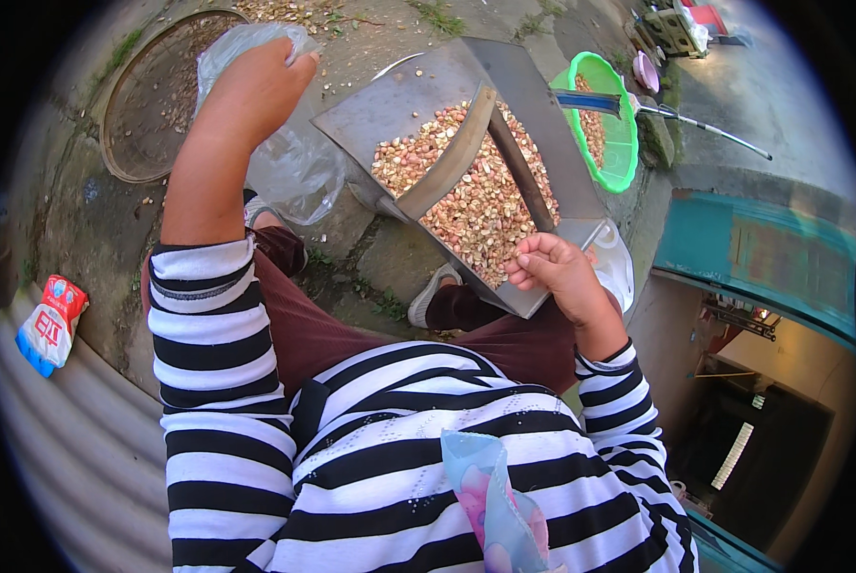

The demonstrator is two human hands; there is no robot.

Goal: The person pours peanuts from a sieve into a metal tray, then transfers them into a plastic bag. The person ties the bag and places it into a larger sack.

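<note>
A large metal scoop (569, 183) stands before me, tilted in view, with a broad curved handle (456, 161) and a dark bar crossing it. Peanut kernels (463, 215), pinkish and pale, fill much of it. Over the scoop's near right corner is my right hand (553, 276), thumb and fingers drawn together above the kernels; whether a kernel is between them is too small to tell. My left hand (274, 79) grips the top of a clear plastic bag (299, 168), which hangs down beyond my left knee. The forearm hides part of the bag.
At the far left lies a round sieve (107, 122) with debris. Beyond the scoop's right side, a green plastic basket (621, 136) holds more kernels. A white container (616, 265) sits by my right hand. A red-and-white packet (53, 326) rests on corrugated sheeting (91, 430).
</note>
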